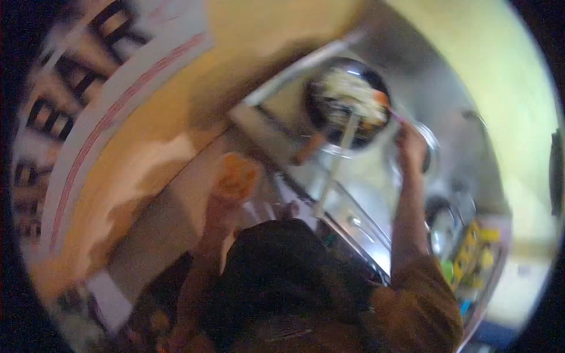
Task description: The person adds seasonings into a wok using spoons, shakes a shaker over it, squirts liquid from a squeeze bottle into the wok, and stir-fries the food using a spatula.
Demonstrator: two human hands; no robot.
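On the stove to the front right stands a dark wok [313, 88] with a brown handle [309, 148]. Pale strips, perhaps noodles or shredded vegetables [347, 94], fill it along with some orange bits. A long light-coloured utensil [338, 167] leans out of the wok toward my body. My right hand [413, 147] is closed at the wok's right side, around a thin pinkish handle [395, 115] whose other end is blurred near an orange patch in the wok. My left hand [225, 207] grips a small container of orange food [236, 176], over the counter left of the stove.
A metal stove top [376, 176] surrounds the wok, with a round metal dish [428, 147] behind my right hand. Further right are more metal pans [444, 226] and yellow packages [471, 253]. A wall with large letters [76, 82] rises at left. The view is blurred.
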